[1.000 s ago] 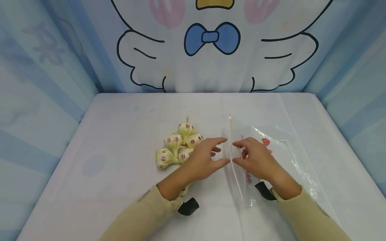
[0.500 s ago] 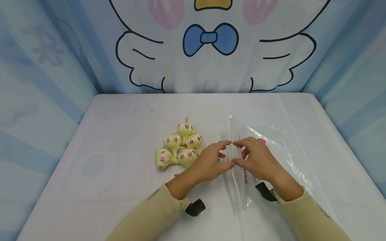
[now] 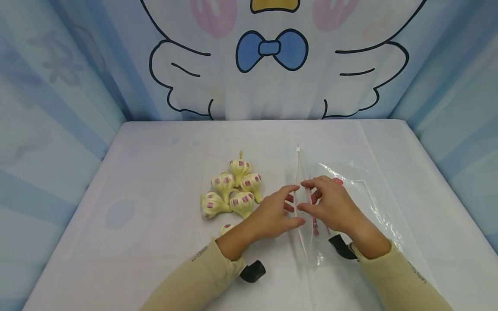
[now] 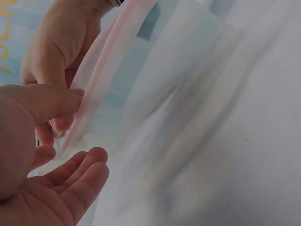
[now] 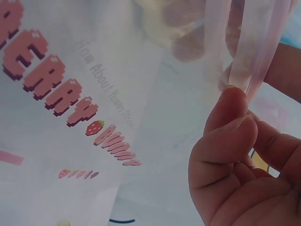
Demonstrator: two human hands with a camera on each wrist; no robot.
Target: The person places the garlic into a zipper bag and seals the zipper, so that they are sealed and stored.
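Observation:
A clear plastic slider zip bag [image 3: 369, 203] with red and pink strawberry print lies on the table, its zip edge toward the middle. The pink zip strips [image 5: 254, 52] stand slightly apart, and the white slider [image 3: 298, 149] is at the far end. My right hand [image 3: 330, 205] pinches the mouth's right side between thumb and fingers. At the other side, my left hand [image 3: 274, 214] has its fingers spread, one digit touching the strip in the left wrist view. Left of it lies a bunch of garlic bulbs [image 3: 223, 185], partly hidden by the left forearm.
A white cloth covers the table [image 3: 155, 181]. Blue curtains [image 3: 46, 129] hang at both sides, and a backdrop [image 3: 272, 95] with a cartoon print rises behind it. Black wrist mounts [image 3: 253, 271] stick out below the sleeves.
My left hand has moved right to the bag's mouth, its thumb now lower and farther from the index finger. The zip strips have parted a little. The right hand has hardly moved.

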